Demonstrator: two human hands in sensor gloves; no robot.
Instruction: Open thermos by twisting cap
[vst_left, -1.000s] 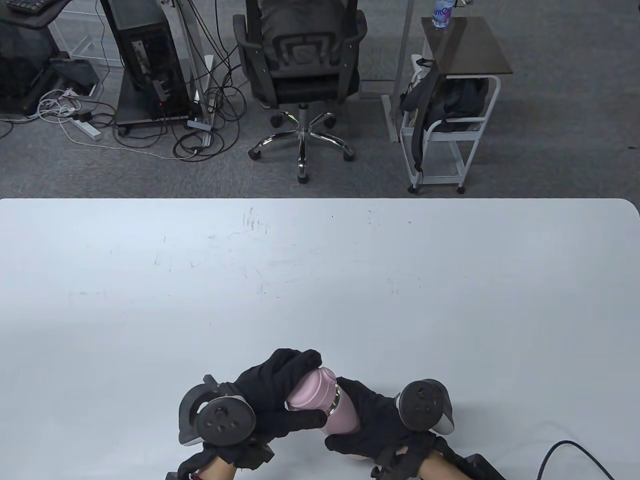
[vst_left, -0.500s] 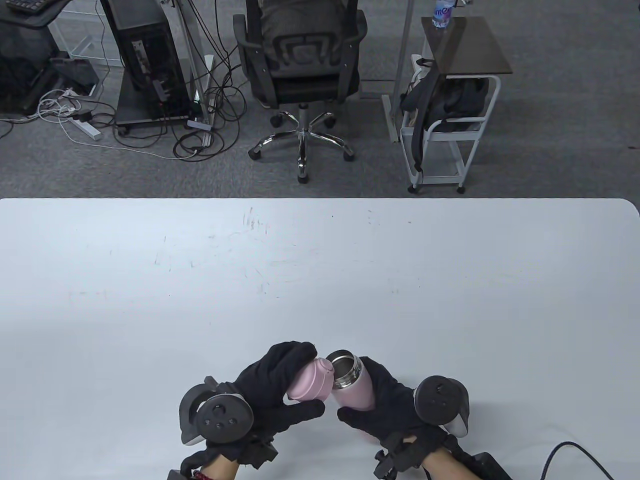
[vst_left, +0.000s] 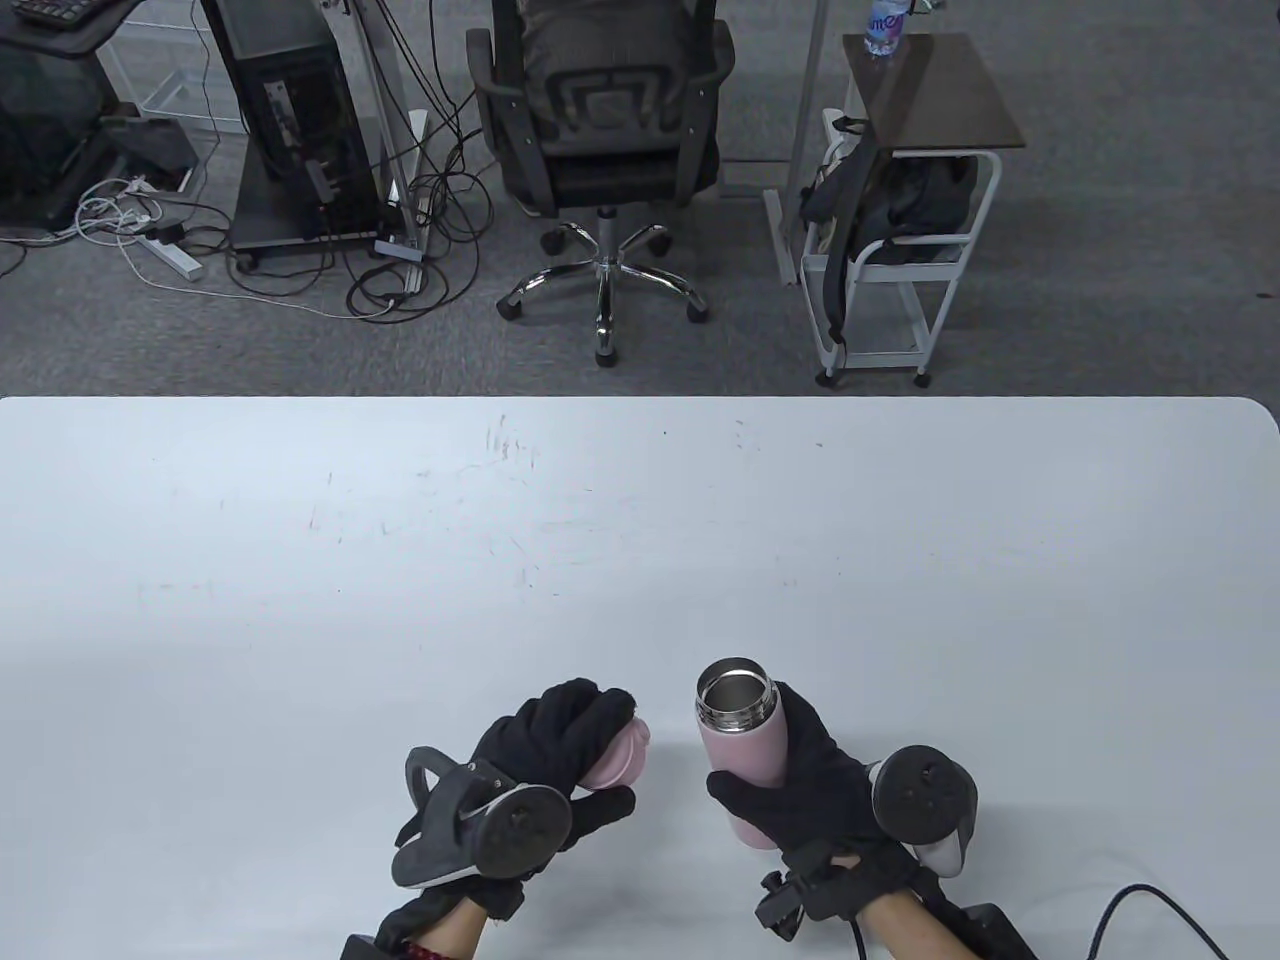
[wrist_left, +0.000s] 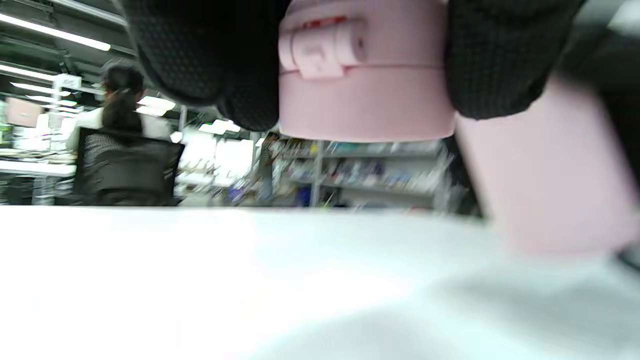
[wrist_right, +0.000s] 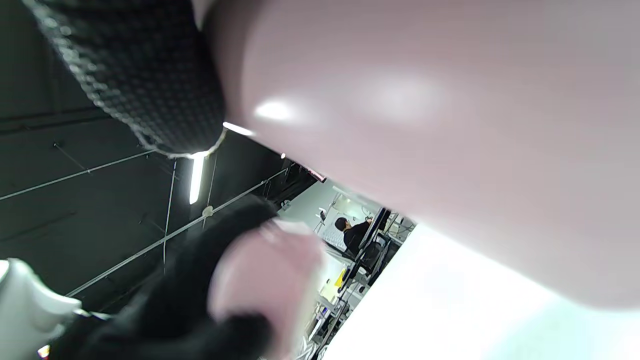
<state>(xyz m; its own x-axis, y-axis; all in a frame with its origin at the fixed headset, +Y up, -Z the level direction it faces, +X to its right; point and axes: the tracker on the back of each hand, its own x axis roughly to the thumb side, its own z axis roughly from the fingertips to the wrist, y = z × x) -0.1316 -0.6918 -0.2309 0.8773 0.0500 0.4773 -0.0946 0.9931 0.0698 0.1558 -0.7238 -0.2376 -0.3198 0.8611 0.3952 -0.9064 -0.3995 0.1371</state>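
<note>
The pink thermos body (vst_left: 745, 735) stands nearly upright near the table's front edge, its steel mouth (vst_left: 735, 690) open. My right hand (vst_left: 800, 785) grips the body around its middle. The pink cap (vst_left: 622, 755) is off the thermos and held in my left hand (vst_left: 555, 750), a little to the left of the body. In the left wrist view the cap (wrist_left: 365, 75) sits between my gloved fingers (wrist_left: 210, 55) above the table, with the blurred body (wrist_left: 550, 170) at right. In the right wrist view the body (wrist_right: 440, 125) fills the top, and the cap (wrist_right: 260, 280) shows blurred below.
The white table (vst_left: 640, 540) stretches far ahead of both hands. A black cable (vst_left: 1140, 905) lies at the front right corner. Beyond the far edge stand an office chair (vst_left: 600, 130) and a white cart (vst_left: 900, 230).
The cap came off the thermos. My left hand carried the cap to the left and my right hand moved the body right and stood it more upright, so they are now apart.
</note>
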